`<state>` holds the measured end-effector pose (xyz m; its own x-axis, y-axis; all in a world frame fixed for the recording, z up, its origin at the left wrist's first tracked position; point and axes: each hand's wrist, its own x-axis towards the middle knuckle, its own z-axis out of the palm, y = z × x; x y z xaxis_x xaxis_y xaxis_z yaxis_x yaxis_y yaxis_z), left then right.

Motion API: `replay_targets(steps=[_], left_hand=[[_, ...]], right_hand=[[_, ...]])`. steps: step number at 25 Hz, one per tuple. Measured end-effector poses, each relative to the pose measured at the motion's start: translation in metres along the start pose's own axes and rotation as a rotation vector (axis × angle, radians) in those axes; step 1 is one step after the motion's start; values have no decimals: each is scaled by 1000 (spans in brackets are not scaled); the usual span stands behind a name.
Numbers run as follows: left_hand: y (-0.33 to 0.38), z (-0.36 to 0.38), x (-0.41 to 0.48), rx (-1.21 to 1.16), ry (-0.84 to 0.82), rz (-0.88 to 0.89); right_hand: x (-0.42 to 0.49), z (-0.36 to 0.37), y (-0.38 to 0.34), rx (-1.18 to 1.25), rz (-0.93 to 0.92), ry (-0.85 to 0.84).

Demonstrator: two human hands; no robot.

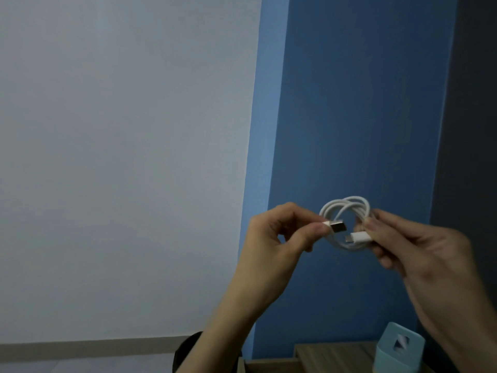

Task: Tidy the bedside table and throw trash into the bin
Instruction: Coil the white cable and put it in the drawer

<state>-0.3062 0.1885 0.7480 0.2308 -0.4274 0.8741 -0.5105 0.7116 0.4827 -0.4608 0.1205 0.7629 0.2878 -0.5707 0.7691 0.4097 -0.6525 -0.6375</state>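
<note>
Far left, a pale grey wall (pixel 121 157) is seen, w/ a lighter skirting strip (pixel 80 345) along its base. At the bottom edge a dark round object (pixel 185 354) is partly hidden by the left forearm; what it is can't be told.

Left hand (pixel 271 238) is raised in front of the blue wall (pixel 349 90). Thumb and index are pinched tight on the white housing of the USB-A plug (pixel 338 227), and the other fingers are curled into the palm.

The white cable (pixel 347 211) is held in mid-air betw. both hands, well above the table, wound into a small loose coil. The metal USB-A end is pointed right, into the coil's centre. A second, smaller plug (pixel 356 236) is pointed left just below it.

Right hand (pixel 430 254) is blurred – its thumb and fingers are curled round the coil's right side, gripping the loops.

Bottom right, part of a wooden bedside table (pixel 330 356) is visible, and a teal box (pixel 398 348) is standing on it, partly behind the right forearm.
</note>
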Motion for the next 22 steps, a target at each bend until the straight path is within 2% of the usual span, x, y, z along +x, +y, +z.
replay_targets(steps=[3, 6, 8, 13, 16, 19, 22], left_hand=[[3, 7, 1, 97, 33, 8], [7, 14, 1, -26, -38, -56], [9, 19, 1, -63, -24, -71], [13, 24, 7, -105, 40, -93], [11, 25, 11, -192, -47, -161], [8, 23, 13, -184, -117, -180], [8, 25, 10, -132, -47, -153]], right_hand=[[-2, 2, -3, -61, -61, 3], [-4, 2, -2, -93, -89, -8], [-7, 3, -2, -112, -97, 1], [-7, 4, 2, -76, -85, 52], [-8, 3, 5, -28, -46, 31], [-10, 3, 9, 46, 5, 40], [-9, 2, 10, 40, 5, 69]])
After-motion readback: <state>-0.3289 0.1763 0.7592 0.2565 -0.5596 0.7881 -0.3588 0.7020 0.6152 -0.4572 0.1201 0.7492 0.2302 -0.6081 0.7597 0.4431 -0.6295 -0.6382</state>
